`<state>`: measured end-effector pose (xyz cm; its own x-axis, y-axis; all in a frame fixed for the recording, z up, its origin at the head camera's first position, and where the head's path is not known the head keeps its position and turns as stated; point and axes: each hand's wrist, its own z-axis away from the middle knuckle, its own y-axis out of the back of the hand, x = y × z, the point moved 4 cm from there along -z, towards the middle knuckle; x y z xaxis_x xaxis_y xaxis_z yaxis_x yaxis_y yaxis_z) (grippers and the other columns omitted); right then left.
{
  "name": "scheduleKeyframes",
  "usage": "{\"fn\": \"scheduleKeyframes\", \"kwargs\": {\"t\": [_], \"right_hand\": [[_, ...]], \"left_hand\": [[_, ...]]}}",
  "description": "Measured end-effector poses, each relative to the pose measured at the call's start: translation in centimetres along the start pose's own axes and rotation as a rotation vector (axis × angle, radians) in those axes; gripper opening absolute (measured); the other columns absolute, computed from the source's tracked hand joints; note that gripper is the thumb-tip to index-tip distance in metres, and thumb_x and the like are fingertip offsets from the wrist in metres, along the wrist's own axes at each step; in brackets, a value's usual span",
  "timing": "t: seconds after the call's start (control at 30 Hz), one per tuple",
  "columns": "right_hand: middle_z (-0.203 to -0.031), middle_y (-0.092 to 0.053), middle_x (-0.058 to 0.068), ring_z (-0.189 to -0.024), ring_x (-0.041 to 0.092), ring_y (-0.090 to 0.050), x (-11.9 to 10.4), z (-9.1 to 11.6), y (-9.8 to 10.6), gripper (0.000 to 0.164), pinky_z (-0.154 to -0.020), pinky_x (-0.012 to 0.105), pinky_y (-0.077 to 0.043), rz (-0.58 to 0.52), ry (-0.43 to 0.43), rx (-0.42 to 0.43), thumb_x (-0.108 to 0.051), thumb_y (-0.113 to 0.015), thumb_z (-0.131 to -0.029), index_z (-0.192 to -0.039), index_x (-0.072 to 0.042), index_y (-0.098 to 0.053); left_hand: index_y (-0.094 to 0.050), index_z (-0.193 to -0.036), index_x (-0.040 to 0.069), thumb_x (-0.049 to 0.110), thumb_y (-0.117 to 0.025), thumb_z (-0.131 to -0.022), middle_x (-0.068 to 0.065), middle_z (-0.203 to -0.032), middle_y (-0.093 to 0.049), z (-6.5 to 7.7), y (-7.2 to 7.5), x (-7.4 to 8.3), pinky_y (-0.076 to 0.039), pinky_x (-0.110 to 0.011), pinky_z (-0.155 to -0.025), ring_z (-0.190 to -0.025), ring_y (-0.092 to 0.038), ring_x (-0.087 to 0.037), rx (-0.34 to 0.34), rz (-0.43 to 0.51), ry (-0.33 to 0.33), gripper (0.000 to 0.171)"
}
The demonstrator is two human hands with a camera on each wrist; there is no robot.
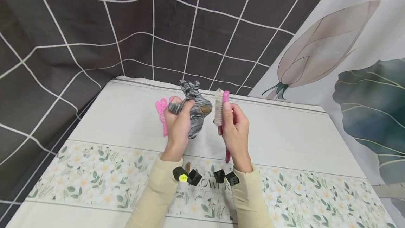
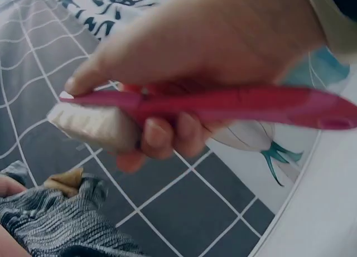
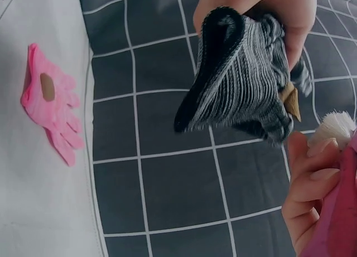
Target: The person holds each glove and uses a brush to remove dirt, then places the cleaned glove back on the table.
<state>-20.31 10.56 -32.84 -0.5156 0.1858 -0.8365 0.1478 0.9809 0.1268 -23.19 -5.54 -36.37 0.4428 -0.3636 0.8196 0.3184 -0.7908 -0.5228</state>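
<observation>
My left hand grips a grey-striped knitted glove, thumb across it. Some of the glove's fingers stick up past the hand, and a tan patch faces the brush. In my right hand is a pink-handled scrub brush, held upright with its white bristles toward the glove. A small gap separates bristles and glove. The left wrist view shows the right fingers wrapped around the brush handle. The glove's dark cuff hangs partly open in the right wrist view.
A pink glove lies on the table behind my left hand, partly hidden; its brown oval patch shows in the right wrist view. A white cloth with a floral band covers the table. Dark checked fabric hangs behind, leaf-patterned fabric at right.
</observation>
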Motion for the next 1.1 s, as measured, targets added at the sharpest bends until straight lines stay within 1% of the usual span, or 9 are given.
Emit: {"fn": "scheduleKeyframes", "kwargs": {"t": [0.1,0.23,0.3,0.33,0.53,0.77,0.87,1.03,1.1], "right_hand": [[-0.051,-0.049,0.006,-0.031,0.019,-0.038,0.0,0.0,-0.1,0.018,-0.026,0.029,-0.029,-0.008,0.004,-0.003,-0.026,-0.041,-0.088,-0.091,-0.016,-0.056],[-0.050,-0.046,0.007,-0.030,0.020,-0.037,-1.3,0.0,-0.2,0.020,-0.026,0.029,-0.029,-0.018,-0.013,-0.011,-0.026,-0.040,-0.088,-0.091,-0.014,-0.056],[-0.049,-0.045,0.009,-0.030,0.021,-0.037,-2.1,0.0,-0.3,0.022,-0.025,0.029,-0.029,-0.024,-0.035,-0.017,-0.027,-0.040,-0.088,-0.091,-0.012,-0.056],[-0.049,-0.045,0.010,-0.030,0.022,-0.037,-2.4,0.0,-0.3,0.023,-0.025,0.030,-0.029,-0.029,-0.056,-0.021,-0.028,-0.041,-0.088,-0.090,-0.011,-0.056],[-0.055,-0.052,0.019,-0.030,0.021,-0.038,-3.0,-0.2,-0.3,0.039,-0.024,0.031,-0.028,-0.103,-0.289,-0.097,-0.039,-0.043,-0.084,-0.081,-0.002,-0.056],[-0.058,-0.053,0.016,-0.033,0.013,-0.038,-2.3,0.0,-0.6,0.042,-0.027,0.021,-0.029,-0.332,-0.444,-0.190,-0.038,-0.046,-0.083,-0.081,0.003,-0.051],[-0.058,-0.053,0.014,-0.033,0.013,-0.038,-2.1,0.0,-0.6,0.040,-0.027,0.021,-0.029,-0.362,-0.455,-0.195,-0.038,-0.045,-0.083,-0.082,0.002,-0.051],[-0.059,-0.053,0.017,-0.033,0.013,-0.039,-1.9,0.0,-0.7,0.040,-0.026,0.021,-0.029,-0.325,-0.441,-0.197,-0.038,-0.045,-0.084,-0.081,0.001,-0.052],[-0.059,-0.052,0.017,-0.033,0.013,-0.039,-1.7,0.0,-0.7,0.040,-0.026,0.023,-0.028,-0.297,-0.423,-0.202,-0.037,-0.044,-0.084,-0.079,0.001,-0.052]], "left_hand": [[-0.032,-0.058,0.007,0.022,-0.065,-0.071,-0.007,-0.051,-0.026,0.9,-0.9,0.9,-0.024,-0.031,-0.040,-0.046,-0.025,-0.019,-0.043,-0.190,0.014,0.039],[-0.038,-0.061,0.013,0.031,-0.066,-0.069,-0.003,-0.053,-0.034,0.1,0.0,-3.1,-0.027,-0.029,-0.040,-0.048,-0.031,-0.017,-0.101,-0.268,0.047,0.034],[-0.040,-0.064,0.016,0.029,-0.068,-0.067,0.000,-0.057,-0.040,-0.1,0.3,-4.3,-0.032,-0.027,-0.042,-0.050,-0.037,-0.014,-0.124,-0.217,0.080,0.031],[-0.041,-0.067,0.017,0.029,-0.070,-0.065,0.000,-0.060,-0.043,0.0,0.3,-4.1,-0.036,-0.025,-0.045,-0.053,-0.041,-0.013,-0.132,-0.192,0.108,0.031],[-0.045,-0.089,0.007,0.021,-0.072,-0.063,-0.011,-0.087,-0.056,2.1,-1.8,2.8,-0.044,-0.034,-0.067,-0.077,-0.053,-0.022,-0.153,-0.115,0.326,0.040],[-0.051,-0.092,0.009,0.024,-0.070,-0.066,-0.010,-0.089,-0.058,0.4,-0.1,-2.8,-0.045,-0.032,-0.066,-0.079,-0.054,-0.022,-0.195,-0.109,0.276,0.035],[-0.049,-0.091,0.006,0.019,-0.070,-0.066,-0.013,-0.091,-0.057,0.6,-0.6,-1.2,-0.045,-0.035,-0.068,-0.080,-0.054,-0.026,-0.203,-0.043,0.329,0.035],[-0.045,-0.085,0.005,0.005,-0.065,-0.070,-0.013,-0.088,-0.055,2.1,-2.0,3.9,-0.047,-0.034,-0.064,-0.074,-0.055,-0.023,-0.194,0.106,0.445,0.025],[-0.046,-0.087,0.005,0.007,-0.066,-0.069,-0.014,-0.088,-0.055,1.6,-1.5,2.1,-0.047,-0.034,-0.063,-0.073,-0.056,-0.024,-0.202,0.086,0.415,0.027]]}}
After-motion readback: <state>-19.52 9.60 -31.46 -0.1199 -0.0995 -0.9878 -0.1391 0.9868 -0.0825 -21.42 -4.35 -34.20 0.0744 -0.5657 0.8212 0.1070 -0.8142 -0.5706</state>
